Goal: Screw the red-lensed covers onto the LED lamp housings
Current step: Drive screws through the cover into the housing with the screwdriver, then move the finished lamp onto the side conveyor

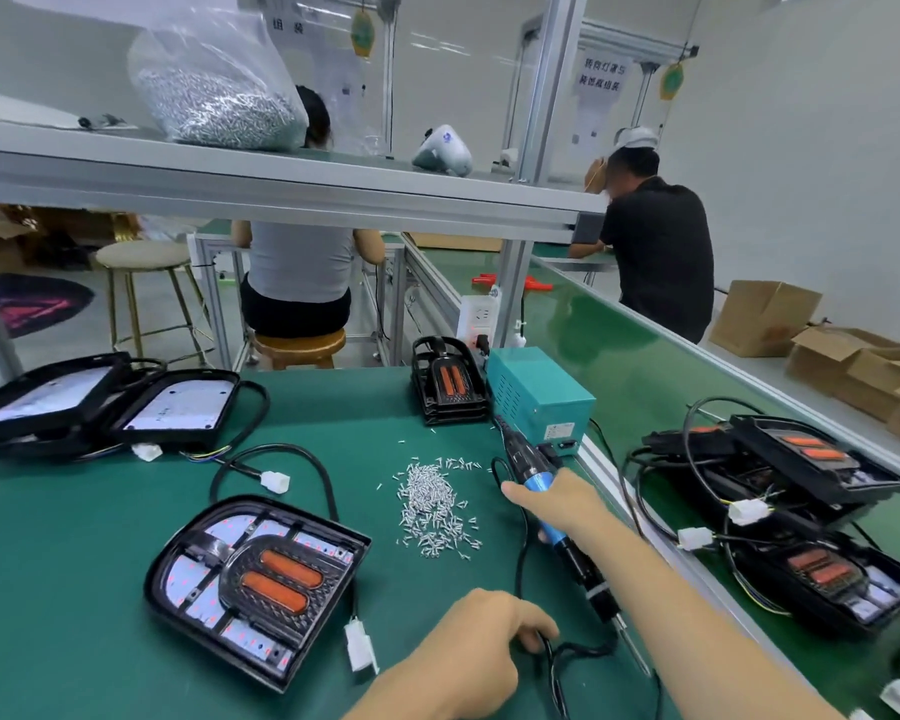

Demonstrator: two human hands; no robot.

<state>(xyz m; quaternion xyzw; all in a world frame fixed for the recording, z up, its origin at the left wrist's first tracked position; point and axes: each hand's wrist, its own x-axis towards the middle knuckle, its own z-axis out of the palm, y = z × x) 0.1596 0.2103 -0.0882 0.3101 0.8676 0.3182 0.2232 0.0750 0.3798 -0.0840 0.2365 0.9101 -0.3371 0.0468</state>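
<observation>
On the green bench mat [100, 589] lies a black D-shaped LED lamp housing [178, 563] with a black cover carrying two red-orange oblong lenses [276, 582] seated on it; just right of it is a loose heap of small silver screws [435, 504]; the right hand [562, 504] grips a blue-handled electric screwdriver [546, 511], bit slanting down toward the near edge; the left hand [481, 644] pinches the black cable [552, 662] at the mat; a teal power supply box [541, 397] stands behind; assembled lamps [811, 470] are stacked at right.
</observation>
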